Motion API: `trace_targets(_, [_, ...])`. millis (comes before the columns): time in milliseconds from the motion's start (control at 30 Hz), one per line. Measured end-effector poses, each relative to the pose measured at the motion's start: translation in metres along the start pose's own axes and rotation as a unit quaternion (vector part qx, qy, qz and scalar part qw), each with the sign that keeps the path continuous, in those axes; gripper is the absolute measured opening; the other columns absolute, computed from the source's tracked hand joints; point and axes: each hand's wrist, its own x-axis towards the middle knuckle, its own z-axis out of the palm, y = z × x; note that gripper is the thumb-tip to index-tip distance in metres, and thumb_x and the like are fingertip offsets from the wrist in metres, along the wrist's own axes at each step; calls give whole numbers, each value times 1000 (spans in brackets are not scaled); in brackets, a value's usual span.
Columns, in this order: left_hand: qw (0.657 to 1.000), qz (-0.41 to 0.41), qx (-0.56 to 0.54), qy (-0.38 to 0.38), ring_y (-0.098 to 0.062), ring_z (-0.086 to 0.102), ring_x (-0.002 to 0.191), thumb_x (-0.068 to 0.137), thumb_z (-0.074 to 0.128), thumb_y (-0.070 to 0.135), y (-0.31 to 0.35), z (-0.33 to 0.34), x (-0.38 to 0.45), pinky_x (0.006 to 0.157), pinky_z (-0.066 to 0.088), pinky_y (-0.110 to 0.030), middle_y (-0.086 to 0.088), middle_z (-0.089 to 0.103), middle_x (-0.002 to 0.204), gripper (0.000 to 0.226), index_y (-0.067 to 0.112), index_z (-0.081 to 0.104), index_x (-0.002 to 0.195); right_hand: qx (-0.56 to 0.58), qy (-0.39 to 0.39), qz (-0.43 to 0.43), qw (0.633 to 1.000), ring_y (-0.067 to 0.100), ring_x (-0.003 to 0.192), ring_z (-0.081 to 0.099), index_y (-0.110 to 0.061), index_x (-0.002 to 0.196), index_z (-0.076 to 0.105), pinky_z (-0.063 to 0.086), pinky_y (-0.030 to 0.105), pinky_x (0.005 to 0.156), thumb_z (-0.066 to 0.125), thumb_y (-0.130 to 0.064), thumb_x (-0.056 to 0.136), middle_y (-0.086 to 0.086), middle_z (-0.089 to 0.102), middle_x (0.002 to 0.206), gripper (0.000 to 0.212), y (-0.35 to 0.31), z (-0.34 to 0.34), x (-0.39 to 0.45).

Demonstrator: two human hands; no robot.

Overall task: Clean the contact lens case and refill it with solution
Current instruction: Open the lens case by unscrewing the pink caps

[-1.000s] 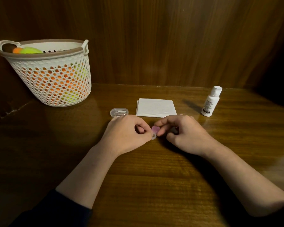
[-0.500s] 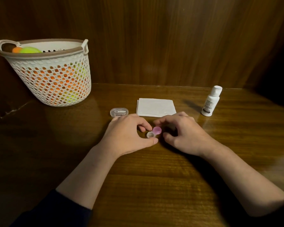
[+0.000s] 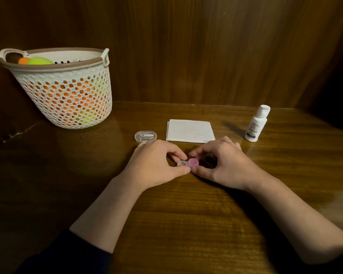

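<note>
Contact lens case [image 3: 188, 163], small, with one clear round well on the left and a pink cap on the right, lying flat on the wooden table [image 3: 186, 224] about midway between the left and right edges, somewhat nearer the back edge than the front. Left hand [image 3: 156, 165] curled around the clear end, forefinger and thumb closing on it from behind and in front, thumb tip touching the table just before the case. Right hand [image 3: 224, 165] curled likewise around the pink end, forefinger arched over the back of the cap and thumb in front; whether the tips press the cap or merely touch it cannot be told. Thumbs nearly meeting in front of the case. Folded white tissue [image 3: 190, 131] just behind the hands, toward the back edge. Clear oval box [image 3: 146, 136] left of the tissue, just behind the left knuckles, with something pale inside. White solution bottle [image 3: 257, 123] upright and capped, right of the tissue, near the back edge, well apart from the case. White perforated basket [image 3: 67, 99] at the back left corner, tilted, holding orange and yellow-green things.
</note>
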Motion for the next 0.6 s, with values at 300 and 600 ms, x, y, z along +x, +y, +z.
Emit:
trace_targets(300, [1000,4,-10,-5,7,56,84,82,83,60,-4,0,1,98,54,-47,30,71,94,26,48,79,105,-25,16,-3,1000,9,111,46,-47,103,75,33,37,97,69,-76,83,-29,67,96,36,-4,0,1])
trace_targets(600, [999,2,-44,-3,8,60,86,83,87,48,-12,7,6,80,52,-30,30,72,91,17,50,81,99,-7,21,-7,1000,6,108,49,-41,87,76,41,32,92,79,-68,79,-23,69,93,29,-8,-4,0])
